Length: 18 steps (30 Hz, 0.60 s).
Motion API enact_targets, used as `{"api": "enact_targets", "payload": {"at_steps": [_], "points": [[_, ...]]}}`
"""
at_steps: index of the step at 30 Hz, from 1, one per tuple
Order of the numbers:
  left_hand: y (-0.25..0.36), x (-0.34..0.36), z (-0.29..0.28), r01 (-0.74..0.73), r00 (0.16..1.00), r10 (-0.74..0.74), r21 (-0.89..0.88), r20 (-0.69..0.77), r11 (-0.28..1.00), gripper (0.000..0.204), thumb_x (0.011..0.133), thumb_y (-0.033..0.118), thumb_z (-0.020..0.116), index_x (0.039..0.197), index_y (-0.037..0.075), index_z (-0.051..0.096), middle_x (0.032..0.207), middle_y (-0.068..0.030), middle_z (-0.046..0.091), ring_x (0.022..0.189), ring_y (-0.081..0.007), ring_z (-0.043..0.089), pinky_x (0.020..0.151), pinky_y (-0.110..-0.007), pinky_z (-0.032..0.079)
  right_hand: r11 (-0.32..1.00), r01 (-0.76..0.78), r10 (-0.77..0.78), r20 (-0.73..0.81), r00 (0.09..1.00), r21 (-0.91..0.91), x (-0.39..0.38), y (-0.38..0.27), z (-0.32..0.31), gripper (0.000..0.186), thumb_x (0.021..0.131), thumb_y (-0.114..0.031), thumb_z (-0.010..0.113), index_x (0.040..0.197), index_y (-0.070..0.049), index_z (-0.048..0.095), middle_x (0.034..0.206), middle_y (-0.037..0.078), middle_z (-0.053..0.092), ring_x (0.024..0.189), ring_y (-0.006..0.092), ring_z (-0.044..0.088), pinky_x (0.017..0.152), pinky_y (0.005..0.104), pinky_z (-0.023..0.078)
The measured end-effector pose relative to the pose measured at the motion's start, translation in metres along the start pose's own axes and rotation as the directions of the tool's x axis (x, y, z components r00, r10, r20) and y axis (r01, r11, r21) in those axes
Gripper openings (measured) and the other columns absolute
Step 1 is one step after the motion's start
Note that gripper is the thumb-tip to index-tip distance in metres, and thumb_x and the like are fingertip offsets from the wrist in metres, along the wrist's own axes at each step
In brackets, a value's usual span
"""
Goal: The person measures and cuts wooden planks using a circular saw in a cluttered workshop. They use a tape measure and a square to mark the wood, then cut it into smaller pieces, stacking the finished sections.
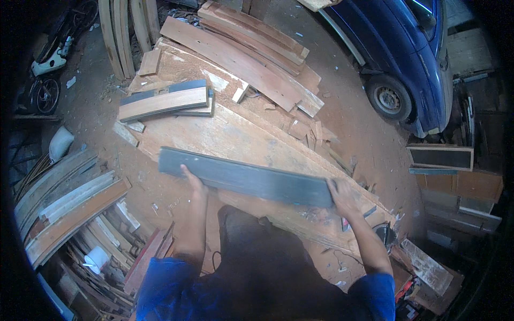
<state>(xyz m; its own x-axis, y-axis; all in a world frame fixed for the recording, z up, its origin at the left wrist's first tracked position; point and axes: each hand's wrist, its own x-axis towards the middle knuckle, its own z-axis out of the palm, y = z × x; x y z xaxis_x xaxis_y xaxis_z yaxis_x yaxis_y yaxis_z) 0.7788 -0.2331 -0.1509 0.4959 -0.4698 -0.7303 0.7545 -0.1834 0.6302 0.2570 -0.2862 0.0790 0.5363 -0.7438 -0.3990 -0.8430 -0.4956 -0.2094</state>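
Note:
A long dark grey board (251, 179) is held level across my body over a sawdust-covered wooden worktop (267, 136). My left hand (193, 182) grips it near its left end, thumb on its face. My right hand (342, 195) is wrapped round its right end. Beyond the board, short pale boards with dark strips (163, 104) lie stacked at the back left of the worktop, and long reddish planks (225, 59) lie along its far side. A small dark object (367, 213) rests near my right hand.
A blue car (417, 53) stands at the back right. A motorbike (51, 80) is at the far left. Stacked timber (80, 214) with a white bucket (97, 258) fills the lower left, upright planks (123, 32) stand at the back, and panels (455, 176) are at the right.

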Motion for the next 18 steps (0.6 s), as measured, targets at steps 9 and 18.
{"api": "enact_targets", "payload": {"at_steps": [9,18], "points": [[0.011,0.007,0.067,-0.442,0.599,0.585,0.835,0.547,-0.329,0.059,0.098,0.039,0.060,0.142,-0.001,0.052,0.148,-0.0267,0.047,0.139,-0.0397,0.042,0.118,-0.061,0.024,0.989,0.041,-0.012,0.201,0.979,-0.144,0.205,0.004,0.058,0.089,0.077,-0.033,0.080,0.152,-0.005,0.041,0.145,0.023,0.049,0.137,0.0421,0.045,0.116,0.0566,0.033],[-0.001,0.013,0.104,-0.547,0.684,0.390,0.787,0.617,-0.286,0.034,0.094,0.039,0.063,0.105,0.009,0.074,0.117,-0.0130,0.067,0.119,-0.0303,0.057,0.114,-0.056,0.029,0.958,-0.195,0.268,-0.409,0.872,0.211,0.475,0.055,0.052,0.088,0.077,-0.035,0.083,0.147,0.003,0.046,0.140,0.031,0.054,0.133,0.0460,0.050,0.111,0.0490,0.044]]}}
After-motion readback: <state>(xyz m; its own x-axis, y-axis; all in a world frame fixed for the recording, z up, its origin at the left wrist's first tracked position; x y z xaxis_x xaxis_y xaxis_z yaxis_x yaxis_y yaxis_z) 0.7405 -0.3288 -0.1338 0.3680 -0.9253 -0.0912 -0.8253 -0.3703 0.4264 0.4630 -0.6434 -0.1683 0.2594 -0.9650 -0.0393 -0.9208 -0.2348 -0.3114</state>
